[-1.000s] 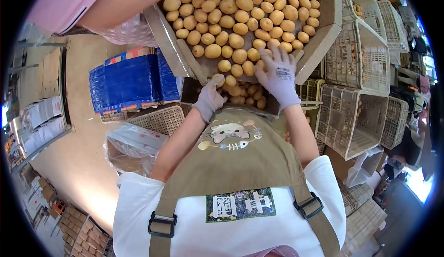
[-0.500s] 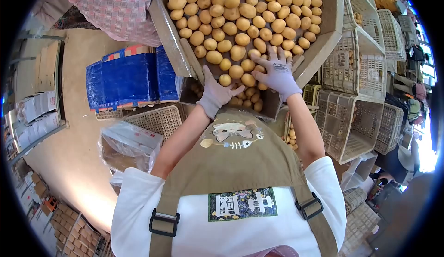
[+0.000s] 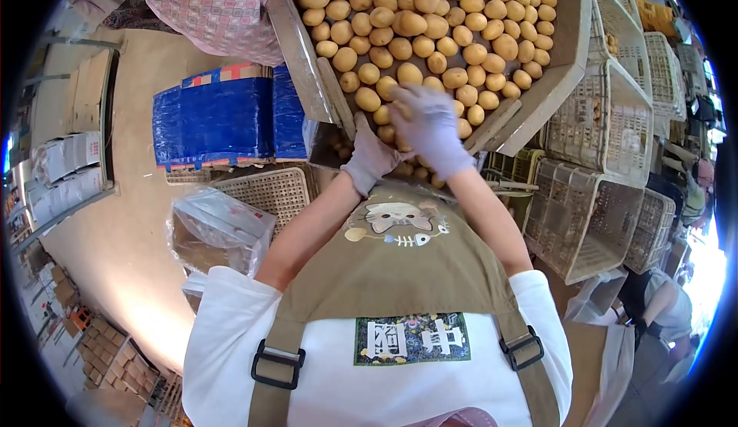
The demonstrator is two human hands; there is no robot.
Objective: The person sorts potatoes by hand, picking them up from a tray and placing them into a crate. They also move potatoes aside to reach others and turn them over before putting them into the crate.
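Note:
Many small yellow potatoes (image 3: 474, 54) lie spread over a tray with raised wooden sides (image 3: 530, 104), narrowing toward me. At its near opening, my gloved left hand (image 3: 373, 156) rests by the left corner with fingers apart, beside the lowest potatoes. My gloved right hand (image 3: 434, 129) is over the potatoes at the middle of the opening, close to the left. Motion blurs its fingers, and whether they grip a potato cannot be made out. Below the opening, more potatoes (image 3: 421, 173) sit in a container partly hidden by my hands and apron.
Plastic crates (image 3: 580, 219) are stacked on the right. To the left are a blue-wrapped box (image 3: 219, 119), a lattice crate (image 3: 269, 200) and a plastic-lined carton (image 3: 219, 231). Another person in a patterned pink garment (image 3: 211, 8) stands at the tray's far left.
My right hand has swept left across the potatoes toward my left hand. The view has shifted slightly, and another person's arm now shows at the top edge.

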